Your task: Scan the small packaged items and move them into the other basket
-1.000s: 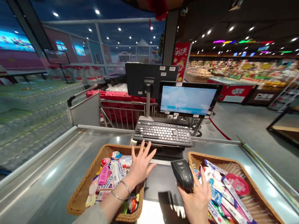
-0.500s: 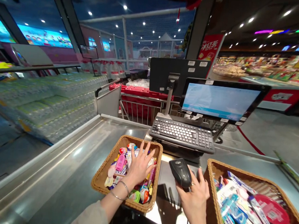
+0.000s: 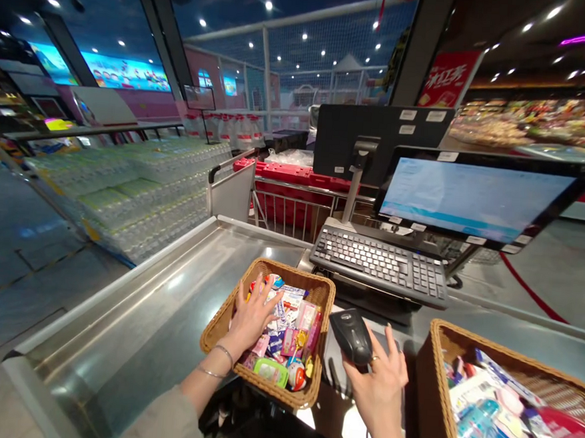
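Observation:
My left hand (image 3: 251,316) reaches into the left wicker basket (image 3: 219,327), fingers spread and lying on the small colourful packets inside. Bracelets circle that wrist. My right hand (image 3: 380,378) grips a black barcode scanner (image 3: 352,334), its head pointing away from me over the steel counter between the two baskets. A second wicker basket (image 3: 433,389) at the right holds toothbrush packs and a red item.
A black keyboard (image 3: 382,265) and a lit touchscreen (image 3: 474,198) stand behind the baskets, with a second monitor's back (image 3: 378,141) beyond. The steel counter (image 3: 155,323) runs to the left. Red shopping baskets (image 3: 295,179) and a metal rail lie behind; stacked bottled water is at left.
My left hand dropped from above the basket's right edge onto the packets in it. The view swung left, shifting everything rightward. My right hand still holds the scanner.

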Available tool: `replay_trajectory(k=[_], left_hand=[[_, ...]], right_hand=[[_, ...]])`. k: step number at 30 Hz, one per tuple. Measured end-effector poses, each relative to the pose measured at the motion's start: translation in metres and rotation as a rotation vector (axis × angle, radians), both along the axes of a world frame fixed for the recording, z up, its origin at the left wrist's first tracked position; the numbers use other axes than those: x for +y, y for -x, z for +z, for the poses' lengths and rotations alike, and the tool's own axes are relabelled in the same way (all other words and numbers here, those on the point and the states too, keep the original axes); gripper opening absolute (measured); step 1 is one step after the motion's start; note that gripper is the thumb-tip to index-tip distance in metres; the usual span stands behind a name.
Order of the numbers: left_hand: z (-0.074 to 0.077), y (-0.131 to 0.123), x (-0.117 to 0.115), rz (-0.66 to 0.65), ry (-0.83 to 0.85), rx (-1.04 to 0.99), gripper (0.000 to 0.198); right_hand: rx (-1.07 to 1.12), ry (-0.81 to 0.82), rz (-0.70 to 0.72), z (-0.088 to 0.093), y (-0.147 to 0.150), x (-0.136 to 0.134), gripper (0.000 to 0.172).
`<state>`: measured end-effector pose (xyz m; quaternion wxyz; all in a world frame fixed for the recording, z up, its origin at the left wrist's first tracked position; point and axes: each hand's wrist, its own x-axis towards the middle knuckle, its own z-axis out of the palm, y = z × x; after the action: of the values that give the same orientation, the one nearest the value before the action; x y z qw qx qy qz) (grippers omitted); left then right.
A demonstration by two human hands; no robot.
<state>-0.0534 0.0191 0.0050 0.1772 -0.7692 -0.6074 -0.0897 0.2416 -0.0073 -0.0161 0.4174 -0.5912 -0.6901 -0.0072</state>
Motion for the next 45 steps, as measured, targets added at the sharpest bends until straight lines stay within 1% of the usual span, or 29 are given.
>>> replay_trajectory(k=[5,10,14,20,24,28,30,34,36,41,45], left_hand=[[-0.004,0.023,0.003,0.003,0.054,-0.002,0.059],[-0.006,0.038,0.012,-0.001,0.145,0.005,0.054],[-0.009,0.048,0.023,-0.069,0.201,0.034,0.054],[-0.022,0.06,0.045,-0.185,0.262,0.067,0.05],[-0.031,0.063,0.06,-0.256,0.343,0.063,0.043],[-0.039,0.063,0.07,-0.302,0.375,0.062,0.044],[-0.041,0.063,0.073,-0.316,0.376,0.054,0.041],[-0.041,0.062,0.078,-0.34,0.362,0.04,0.022],[-0.04,0.062,0.08,-0.353,0.367,0.042,0.015],[-0.039,0.059,0.083,-0.409,0.402,0.042,0.023],[-0.037,0.059,0.081,-0.414,0.382,0.033,0.021]], right_hand=[[-0.01,0.009,0.017,0.002,0.005,0.001,0.028],[-0.019,0.006,0.02,0.003,0.009,0.003,0.027],[-0.029,0.015,0.025,0.002,0.012,0.006,0.028],[-0.043,0.012,0.004,0.0,0.015,0.011,0.031],[-0.045,0.013,-0.008,0.001,0.018,0.015,0.033],[-0.037,0.023,-0.019,0.002,0.021,0.017,0.033],[-0.034,0.023,-0.024,0.003,0.022,0.017,0.032],[-0.034,0.041,-0.038,0.002,0.023,0.018,0.032],[-0.037,0.044,-0.042,0.002,0.023,0.018,0.031],[-0.048,0.027,-0.05,0.001,0.023,0.015,0.032],[-0.045,0.024,-0.059,0.0,0.021,0.013,0.033]])
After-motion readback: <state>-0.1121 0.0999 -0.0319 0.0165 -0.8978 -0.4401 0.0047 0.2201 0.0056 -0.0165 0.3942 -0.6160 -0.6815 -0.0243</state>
